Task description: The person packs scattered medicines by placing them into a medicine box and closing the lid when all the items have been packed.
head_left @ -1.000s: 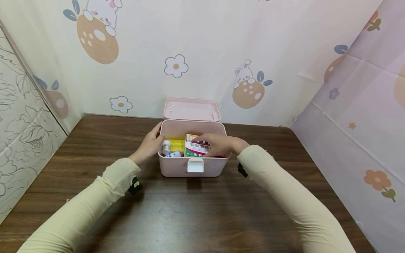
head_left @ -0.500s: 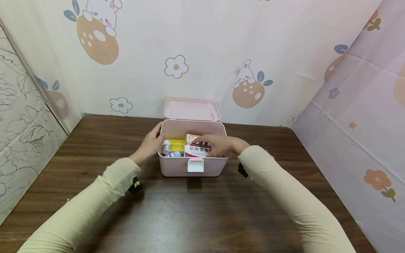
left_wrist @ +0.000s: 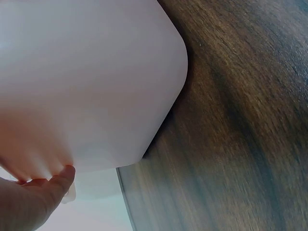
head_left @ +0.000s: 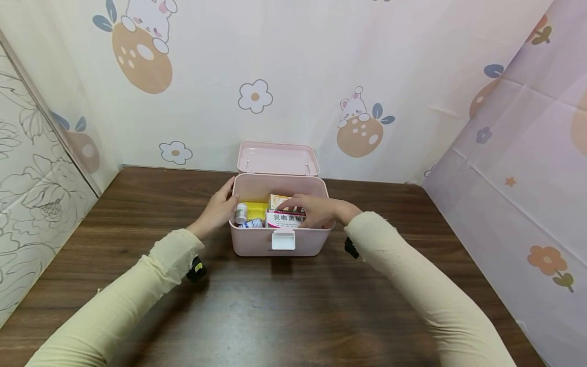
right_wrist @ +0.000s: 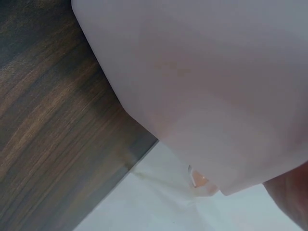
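Observation:
A pink lidded storage box [head_left: 249, 244] stands on the table, its lid [head_left: 278, 159] tipped back. My left hand [head_left: 221, 206] holds the box's left rim, thumb at the edge and fingers along the outside. Over the right rim reaches my right hand [head_left: 318, 208], gripping a white and magenta medicine carton [head_left: 283, 219] low inside, near the front wall. Behind that carton is a second, orange and white carton [head_left: 277, 201]. A small white bottle [head_left: 241, 213], a blue-striped item [head_left: 252, 224] and a yellow item [head_left: 255, 210] lie in the left part. The right wrist view mostly shows the box's side wall [right_wrist: 207, 86].
The dark wooden table [head_left: 275, 316] extends around the box. A white latch flap [head_left: 283, 240] hangs at the box's front. Patterned curtains [head_left: 206, 102] rise behind and at both sides of the table.
The medicine carton in my right hand has tilted and sunk in the box; its green lower band is now out of sight. My left hand stays at the rim.

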Available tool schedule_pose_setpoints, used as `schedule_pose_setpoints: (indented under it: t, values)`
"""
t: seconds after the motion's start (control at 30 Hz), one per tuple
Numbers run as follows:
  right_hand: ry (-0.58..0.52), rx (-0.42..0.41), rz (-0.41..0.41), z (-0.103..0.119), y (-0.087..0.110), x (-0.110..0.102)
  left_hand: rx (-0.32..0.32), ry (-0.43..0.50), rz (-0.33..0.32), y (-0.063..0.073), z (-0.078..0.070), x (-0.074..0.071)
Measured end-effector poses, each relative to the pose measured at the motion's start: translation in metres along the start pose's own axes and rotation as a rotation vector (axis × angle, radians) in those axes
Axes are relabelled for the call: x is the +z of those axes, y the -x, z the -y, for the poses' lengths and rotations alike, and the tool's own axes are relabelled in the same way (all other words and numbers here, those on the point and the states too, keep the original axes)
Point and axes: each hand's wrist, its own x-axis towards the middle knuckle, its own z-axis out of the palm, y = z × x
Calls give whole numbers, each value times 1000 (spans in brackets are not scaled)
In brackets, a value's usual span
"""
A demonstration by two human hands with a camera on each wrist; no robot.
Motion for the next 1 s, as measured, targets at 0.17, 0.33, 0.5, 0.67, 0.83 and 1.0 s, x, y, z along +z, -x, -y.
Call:
schedule_pose_setpoints:
  t: [0.17,0.33,0.5,0.67,0.83,1.0]
  values:
    - [20,-39,-15,0,0,0,5,0,0,0,-1,0]
    - [15,-59,-22,-2,0,0,4,-7,0,0,-1,0]
    - [-1,-44,-25,-3,0,1,6,-9,1,-1,-1,1]
    - [-45,-46,-55,-6,1,0,2,-12,10,-2,-2,1]
    - [-107,-67,-116,-12,5,-6,-9,-11,17,0,-4,-1]
    - [-129,-133,-260,-20,8,-13,-6,32,10,0,-4,-3]
